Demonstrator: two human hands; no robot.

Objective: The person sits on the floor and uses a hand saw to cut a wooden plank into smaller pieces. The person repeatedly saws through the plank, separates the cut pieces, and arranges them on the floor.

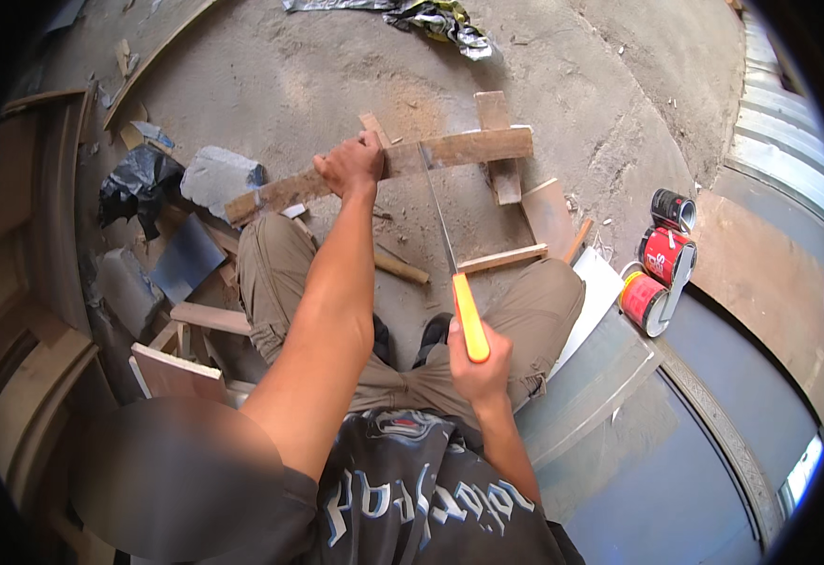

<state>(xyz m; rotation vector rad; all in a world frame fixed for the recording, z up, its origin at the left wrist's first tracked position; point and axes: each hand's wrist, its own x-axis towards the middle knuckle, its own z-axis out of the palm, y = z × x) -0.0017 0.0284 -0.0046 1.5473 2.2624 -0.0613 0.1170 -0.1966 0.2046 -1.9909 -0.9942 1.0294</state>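
Observation:
A long wooden board [473, 149] lies crosswise in front of me, its right end over a short wood block [504, 181]. My left hand [353, 164] is closed around the board, left of its middle, with the arm stretched forward. In my right hand [481, 365] is the yellow-orange handle of a handsaw [441, 218], held close to my lap. The saw's thin blade points away from me, and its far end meets the board to the right of my left hand. My right fingers are wrapped round the handle.
Several tins [668, 254] stand at the right beside grey panels [657, 461]. Concrete chunks [219, 179], a black plastic bag [139, 184] and wood scraps [210, 317] lie at the left. A crumpled wrapper [445, 26] rests on the dusty floor [318, 71] ahead.

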